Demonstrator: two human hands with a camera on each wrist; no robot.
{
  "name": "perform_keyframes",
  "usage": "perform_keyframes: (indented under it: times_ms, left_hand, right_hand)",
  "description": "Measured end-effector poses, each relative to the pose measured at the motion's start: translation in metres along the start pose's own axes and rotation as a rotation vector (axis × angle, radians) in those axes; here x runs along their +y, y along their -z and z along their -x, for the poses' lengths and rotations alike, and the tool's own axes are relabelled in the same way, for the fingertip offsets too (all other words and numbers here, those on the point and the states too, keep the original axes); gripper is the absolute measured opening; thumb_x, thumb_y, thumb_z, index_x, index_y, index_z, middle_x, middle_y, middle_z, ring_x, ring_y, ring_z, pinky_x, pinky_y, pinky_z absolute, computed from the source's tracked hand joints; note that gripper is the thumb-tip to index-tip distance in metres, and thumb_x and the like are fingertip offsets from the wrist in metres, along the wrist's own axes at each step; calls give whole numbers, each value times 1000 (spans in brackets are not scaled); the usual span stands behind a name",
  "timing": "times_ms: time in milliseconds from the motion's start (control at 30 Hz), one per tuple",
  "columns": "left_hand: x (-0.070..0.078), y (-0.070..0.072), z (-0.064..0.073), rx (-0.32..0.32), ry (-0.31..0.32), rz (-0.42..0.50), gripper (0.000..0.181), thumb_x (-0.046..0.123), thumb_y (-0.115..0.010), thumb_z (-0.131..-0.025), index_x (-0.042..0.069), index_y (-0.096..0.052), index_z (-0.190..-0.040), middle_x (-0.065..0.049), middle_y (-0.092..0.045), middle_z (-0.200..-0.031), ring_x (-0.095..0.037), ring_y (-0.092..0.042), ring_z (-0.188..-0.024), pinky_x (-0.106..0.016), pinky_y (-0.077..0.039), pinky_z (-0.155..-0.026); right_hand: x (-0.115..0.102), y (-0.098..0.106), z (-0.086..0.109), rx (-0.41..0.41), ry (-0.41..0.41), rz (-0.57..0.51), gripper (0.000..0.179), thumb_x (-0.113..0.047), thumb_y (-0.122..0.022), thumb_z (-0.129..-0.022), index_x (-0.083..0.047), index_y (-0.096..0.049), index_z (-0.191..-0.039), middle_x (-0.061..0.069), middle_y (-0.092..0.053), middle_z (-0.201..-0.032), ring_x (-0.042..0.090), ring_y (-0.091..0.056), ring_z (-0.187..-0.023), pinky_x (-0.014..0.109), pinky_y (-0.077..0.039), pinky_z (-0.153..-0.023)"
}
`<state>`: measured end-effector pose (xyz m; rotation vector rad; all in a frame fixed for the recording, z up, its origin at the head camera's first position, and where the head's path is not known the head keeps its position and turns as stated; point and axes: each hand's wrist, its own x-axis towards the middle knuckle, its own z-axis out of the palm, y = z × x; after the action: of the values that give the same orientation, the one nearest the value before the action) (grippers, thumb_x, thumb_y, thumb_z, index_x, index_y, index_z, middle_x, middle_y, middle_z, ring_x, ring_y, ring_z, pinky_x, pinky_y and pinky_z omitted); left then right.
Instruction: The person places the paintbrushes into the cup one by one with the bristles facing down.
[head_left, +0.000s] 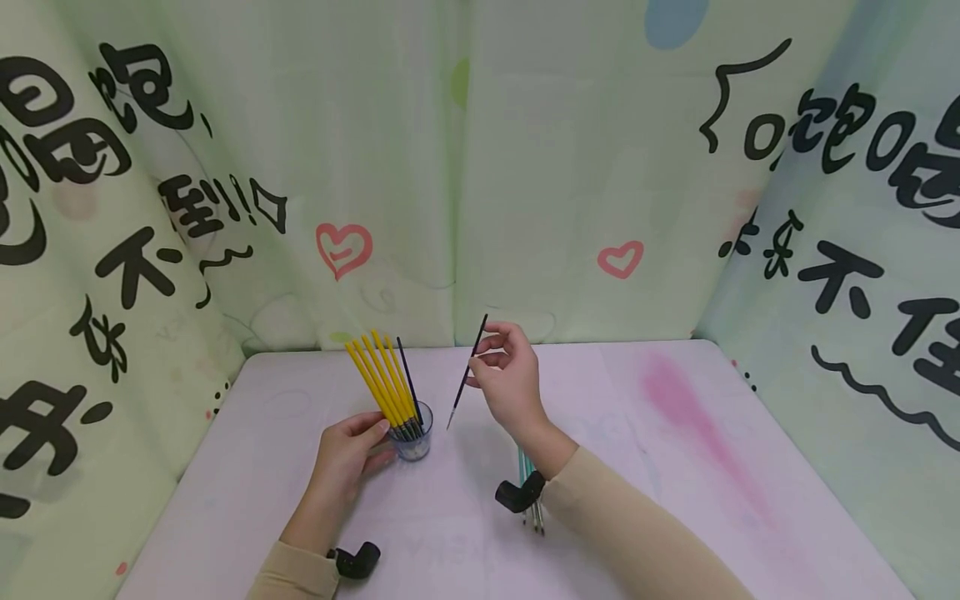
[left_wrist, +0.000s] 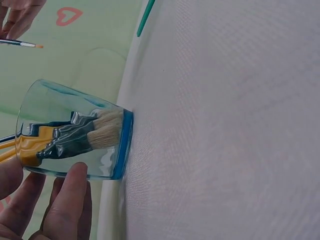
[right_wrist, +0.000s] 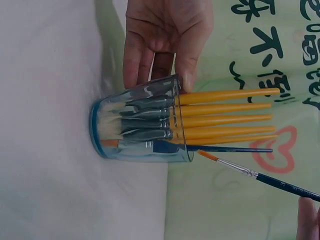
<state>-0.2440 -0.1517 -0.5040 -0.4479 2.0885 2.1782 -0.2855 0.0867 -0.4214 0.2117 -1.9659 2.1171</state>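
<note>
A clear glass cup with a blue base stands upright on the table, holding several yellow-handled paintbrushes and a dark-handled one, all bristles down. My left hand is at the cup's left side, its thumb at the rim and a fingertip against the lower wall; it does not wrap round the glass. Right of the cup, my right hand pinches a thin dark paintbrush above the table. That brush tilts, its orange bristle tip pointing down toward the cup.
Several green-handled paintbrushes lie on the table under my right wrist, partly hidden by it. The pale pink table has a darker pink streak at right. Light green curtains with black lettering and hearts hang behind and on both sides.
</note>
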Motion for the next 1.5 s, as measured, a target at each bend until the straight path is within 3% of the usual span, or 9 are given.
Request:
perform_keyframes:
  times_ms: [367, 533, 767, 1067, 1267, 1367, 1500]
  left_hand:
    - [-3, 1, -2, -2, -9, 22, 36, 11, -70, -104, -4, -68, -137, -25, -67, -138, -16, -74, -102, -37, -69, -88]
    - [-3, 1, -2, -8, -14, 33, 37, 11, -71, -104, -6, -67, -137, -25, -66, -137, -17, -74, -103, -37, -69, -89]
    - [-3, 2, -3, -6, -5, 24, 36, 12, -71, -104, -4, -68, -136, -26, -66, -139, -17, -75, -103, -38, -69, -89]
    - [-3, 1, -3, -5, -13, 25, 36, 13, -71, -104, -4, -68, -136, -26, -66, -139, -18, -75, -104, -38, -69, -89]
    - [-4, 1, -4, -3, -16, 25, 35, 11, -70, -105, -5, -68, -136, -27, -67, -139, -17, -76, -102, -38, -70, -88]
    - [-4, 1, -3, -4, -17, 25, 35, 11, -70, -105, -5, -68, -136, -27, -67, -138, -17, -76, -101, -38, -69, -88]
    - [-4, 0, -2, 3, -22, 26, 34, 9, -70, -104, -5, -68, -135, -25, -69, -135, -16, -76, -99, -39, -70, -88]
  right_hand:
    - [7, -29, 2, -50, 37, -2, 48, 16, -68, -93, -7, -59, -135, 15, -61, -108, 21, -66, -90, 38, -71, -73]
    - [17, -37, 2, -81, 26, 42, 47, 14, -68, -94, -10, -62, -134, 17, -62, -108, 20, -66, -90, 42, -71, -77]
    - [29, -44, 1, -123, 23, 132, 45, 10, -69, -96, -12, -64, -136, 18, -64, -110, 22, -66, -93, 37, -71, -79]
    - [37, -46, 2, -157, 14, 225, 45, 6, -69, -98, -15, -66, -137, 16, -68, -111, 26, -67, -98, 39, -71, -82]
    - [45, -44, 2, -189, 19, 301, 49, 4, -69, -98, -15, -64, -144, 14, -76, -121, 30, -74, -109, 40, -68, -95]
    - [48, -41, 3, -206, -12, 304, 52, 2, -68, -99, -16, -62, -147, 14, -76, -125, 31, -75, -111, 40, -67, -99]
    - [52, -36, 4, -210, -67, 257, 56, 4, -67, -99, -19, -61, -149, 17, -74, -129, 35, -75, -112, 36, -68, -94]
